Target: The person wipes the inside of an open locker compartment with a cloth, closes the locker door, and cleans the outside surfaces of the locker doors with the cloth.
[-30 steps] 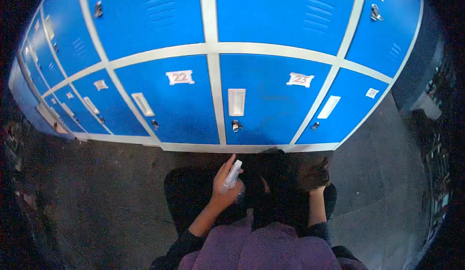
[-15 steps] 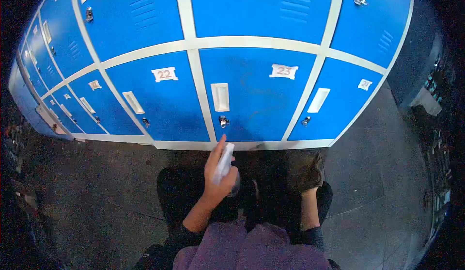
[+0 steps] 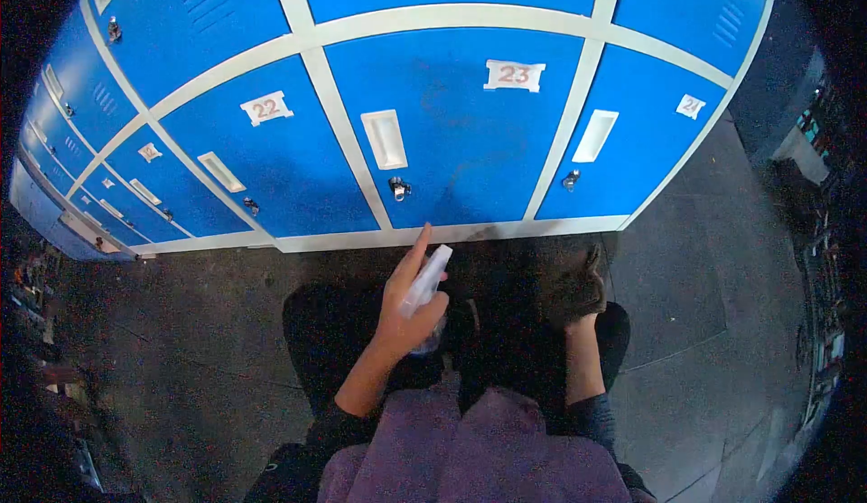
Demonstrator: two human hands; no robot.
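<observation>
My left hand [image 3: 405,309] is closed around a spray bottle with a white trigger head [image 3: 424,282], its index finger stretched toward the lockers. The bottle's clear body shows only partly below the hand. My right hand, low on the right over my knee, is hidden by a dark brownish cloth [image 3: 573,291] that it grips; only the wrist shows. In front of both hands stands the blue locker door numbered 23 [image 3: 479,142], closed, with a white recessed handle [image 3: 385,139] and a small metal lock [image 3: 399,189]. Faint smudges mark its surface.
Closed locker doors numbered 22 [image 3: 289,169] and 24 [image 3: 623,142] flank it, with more lockers at the left and above. A pale frame [image 3: 343,240] runs along the bottom. The dark floor [image 3: 668,295] spreads on both sides; dim clutter lies at the far edges.
The view has tilted down and shifted, so the lockers sit higher in the picture. Both hands keep their hold on the spray bottle and the cloth.
</observation>
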